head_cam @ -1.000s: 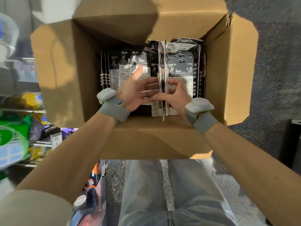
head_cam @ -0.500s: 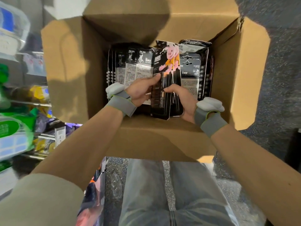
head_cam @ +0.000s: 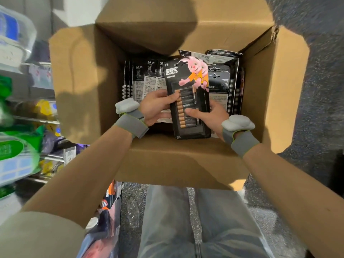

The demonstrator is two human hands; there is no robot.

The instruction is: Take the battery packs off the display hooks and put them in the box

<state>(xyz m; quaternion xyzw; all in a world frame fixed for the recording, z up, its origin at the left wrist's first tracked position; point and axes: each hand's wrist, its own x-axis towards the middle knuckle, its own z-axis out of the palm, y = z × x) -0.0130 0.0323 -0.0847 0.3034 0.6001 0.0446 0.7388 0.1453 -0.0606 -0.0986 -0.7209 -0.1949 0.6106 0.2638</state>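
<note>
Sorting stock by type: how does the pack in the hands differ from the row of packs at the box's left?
The held pack faces front, showing a pink rabbit and batteries; the left row shows text-covered backs marked AA. Left hand and right hand grip the held pack; the left row stands in the box. Both are black cards.

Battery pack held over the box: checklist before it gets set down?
1. Left hand grips the left edge of the black card battery pack with the pink rabbit print: ok.
2. Right hand grips its lower right edge, thumb on the front: ok.
3. Pack is over the open brown cardboard box, flaps folded out: ok.
4. Free slot between the left row of stored packs and the right row of stored packs: cannot tell, the held pack hides it.
5. Box floor under the pack bare: cannot tell.
</note>
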